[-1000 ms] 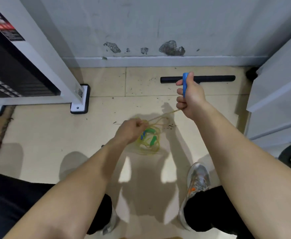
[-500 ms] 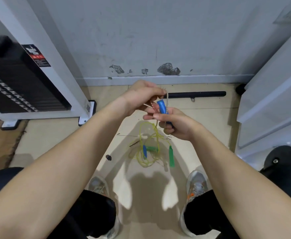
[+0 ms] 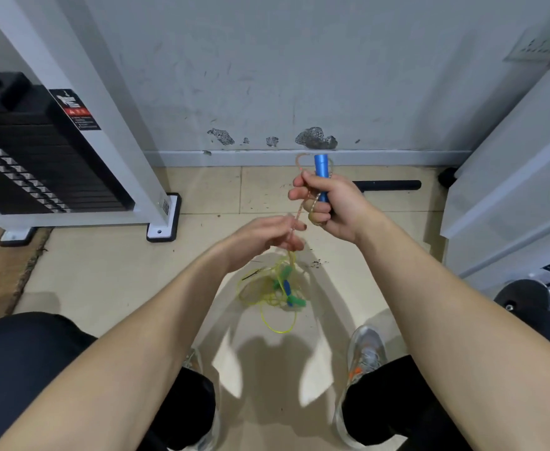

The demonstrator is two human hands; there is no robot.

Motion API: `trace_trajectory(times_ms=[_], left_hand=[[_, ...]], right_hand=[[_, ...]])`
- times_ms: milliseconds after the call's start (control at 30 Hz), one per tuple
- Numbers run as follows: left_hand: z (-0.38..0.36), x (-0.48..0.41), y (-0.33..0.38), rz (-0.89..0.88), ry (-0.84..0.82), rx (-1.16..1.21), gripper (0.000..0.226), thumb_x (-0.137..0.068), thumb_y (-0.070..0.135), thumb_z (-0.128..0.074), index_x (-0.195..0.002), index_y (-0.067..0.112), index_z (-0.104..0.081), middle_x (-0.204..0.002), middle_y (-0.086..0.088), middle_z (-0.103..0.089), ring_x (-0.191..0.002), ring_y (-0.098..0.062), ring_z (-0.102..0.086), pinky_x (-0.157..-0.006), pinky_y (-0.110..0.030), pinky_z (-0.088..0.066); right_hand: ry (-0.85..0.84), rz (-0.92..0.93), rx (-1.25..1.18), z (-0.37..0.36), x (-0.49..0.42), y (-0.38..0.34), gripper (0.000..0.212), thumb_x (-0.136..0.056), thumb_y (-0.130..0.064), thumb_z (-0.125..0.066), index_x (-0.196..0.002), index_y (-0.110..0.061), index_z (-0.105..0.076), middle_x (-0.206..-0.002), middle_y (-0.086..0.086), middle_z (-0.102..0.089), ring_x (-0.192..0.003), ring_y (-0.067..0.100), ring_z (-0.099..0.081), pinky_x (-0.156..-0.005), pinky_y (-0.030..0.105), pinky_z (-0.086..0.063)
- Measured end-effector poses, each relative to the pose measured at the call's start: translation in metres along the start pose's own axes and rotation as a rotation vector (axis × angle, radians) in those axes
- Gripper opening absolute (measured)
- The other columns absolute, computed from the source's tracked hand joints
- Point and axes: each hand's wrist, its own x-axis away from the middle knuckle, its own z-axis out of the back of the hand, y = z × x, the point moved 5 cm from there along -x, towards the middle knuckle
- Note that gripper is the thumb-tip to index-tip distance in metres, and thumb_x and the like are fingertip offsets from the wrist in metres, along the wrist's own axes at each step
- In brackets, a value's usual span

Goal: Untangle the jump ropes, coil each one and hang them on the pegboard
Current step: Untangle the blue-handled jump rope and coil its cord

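Note:
My right hand (image 3: 332, 206) grips a blue jump rope handle (image 3: 321, 170) upright, with turns of a pale translucent rope (image 3: 299, 209) looped round the handle and my fingers. That rope runs down to my left hand (image 3: 267, 236), which pinches it just below and left of the right hand. From the left hand the rope drops into a tangle of yellow-green rope (image 3: 273, 297) on the floor, where green handles (image 3: 294, 301) and a second blue handle (image 3: 286, 286) lie mixed together. No pegboard is in view.
A weight-stack machine (image 3: 39, 157) with a white frame foot (image 3: 166, 219) stands at left. A black bar (image 3: 387, 185) lies by the wall. White panels (image 3: 511, 190) rise at right, a black weight plate (image 3: 524, 297) below them. My shoes (image 3: 366, 353) flank the tangle.
My right hand has risen with the blue handle turned upright. My left hand has dropped from above the handle to below it, sliding down the rope. The tangle rests lower on the floor.

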Motion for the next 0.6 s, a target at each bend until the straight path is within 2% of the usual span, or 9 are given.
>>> trace_trajectory(times_ms=[67,100,167,233,300,400,467,533,600], left_hand=[[-0.001,0.0,-0.015,0.012,0.028,-0.132,0.012,-0.097,0.018,-0.062,-0.104,0.014,-0.071,-0.079,0.009,-0.068,-0.082,-0.006,-0.064,-0.079,-0.014,-0.048],[0.001,-0.001,-0.025,0.029,0.058,-0.191,0.009,-0.093,0.015,-0.068,-0.089,0.021,-0.073,-0.069,0.013,-0.064,-0.076,-0.007,-0.064,-0.08,-0.021,-0.049],[0.013,-0.005,-0.054,0.094,0.172,-0.385,0.03,-0.089,0.019,-0.069,-0.062,0.033,-0.064,-0.067,0.012,-0.064,-0.073,-0.013,-0.066,-0.078,-0.031,-0.052],[0.025,-0.003,-0.082,0.185,0.25,-0.622,0.024,-0.092,0.029,-0.062,-0.068,0.034,-0.063,-0.075,0.012,-0.068,-0.082,-0.016,-0.065,-0.081,-0.033,-0.051],[0.037,0.004,-0.104,0.279,0.33,-0.718,0.02,-0.096,0.034,-0.055,-0.083,0.027,-0.069,-0.084,0.007,-0.07,-0.09,-0.02,-0.064,-0.079,-0.032,-0.049],[0.047,0.006,-0.103,0.258,0.434,-0.648,0.028,-0.098,0.037,-0.053,-0.082,0.026,-0.074,-0.084,0.008,-0.07,-0.085,-0.018,-0.062,-0.072,-0.03,-0.044],[0.045,0.0,-0.082,0.177,0.399,-0.622,0.027,-0.096,0.042,-0.057,-0.083,0.029,-0.076,-0.085,0.013,-0.07,-0.083,-0.011,-0.061,-0.074,-0.029,-0.046],[0.041,-0.008,-0.056,0.093,0.338,-0.52,0.025,-0.096,0.039,-0.061,-0.078,0.029,-0.076,-0.083,0.014,-0.072,-0.084,-0.006,-0.064,-0.08,-0.029,-0.049],[0.038,-0.011,-0.028,0.035,0.29,-0.398,0.024,-0.095,0.032,-0.065,-0.074,0.025,-0.075,-0.068,0.014,-0.07,-0.071,-0.004,-0.064,-0.074,-0.026,-0.049]], right_hand=[[0.021,0.029,-0.097,0.002,-0.001,-0.005,0.02,-0.104,-0.022,-0.049,-0.089,-0.01,-0.056,-0.068,0.002,-0.064,-0.038,0.002,-0.028,-0.035,0.014,-0.02],[0.038,0.053,-0.165,0.004,-0.002,-0.008,0.021,-0.104,-0.022,-0.049,-0.088,-0.011,-0.056,-0.065,-0.001,-0.061,-0.037,0.001,-0.028,-0.034,0.014,-0.02],[0.073,0.123,-0.32,0.011,-0.005,-0.02,0.02,-0.104,-0.024,-0.048,-0.088,-0.013,-0.055,-0.062,-0.004,-0.054,-0.036,0.0,-0.027,-0.032,0.013,-0.021],[0.108,0.198,-0.429,0.022,-0.005,-0.034,0.02,-0.104,-0.026,-0.049,-0.088,-0.015,-0.055,-0.061,-0.007,-0.049,-0.036,0.0,-0.026,-0.032,0.014,-0.019],[0.172,0.236,-0.418,0.036,-0.005,-0.042,0.021,-0.103,-0.028,-0.05,-0.087,-0.016,-0.055,-0.06,-0.007,-0.047,-0.038,0.002,-0.024,-0.034,0.015,-0.019],[0.372,0.236,-0.143,0.06,-0.008,-0.028,0.021,-0.103,-0.025,-0.052,-0.087,-0.014,-0.058,-0.059,-0.004,-0.05,-0.038,0.006,-0.025,-0.036,0.019,-0.021],[0.494,0.203,0.157,0.07,-0.01,-0.009,0.02,-0.102,-0.022,-0.054,-0.086,-0.012,-0.06,-0.06,-0.001,-0.061,-0.037,0.008,-0.027,-0.04,0.021,-0.022],[0.485,0.124,0.353,0.069,-0.01,0.013,0.015,-0.099,-0.017,-0.054,-0.087,-0.01,-0.06,-0.072,0.004,-0.07,-0.038,0.012,-0.029,-0.042,0.022,-0.025],[0.4,0.059,0.401,0.057,-0.009,0.033,0.009,-0.097,-0.013,-0.053,-0.089,-0.011,-0.057,-0.088,0.009,-0.074,-0.039,0.014,-0.032,-0.042,0.022,-0.029]])
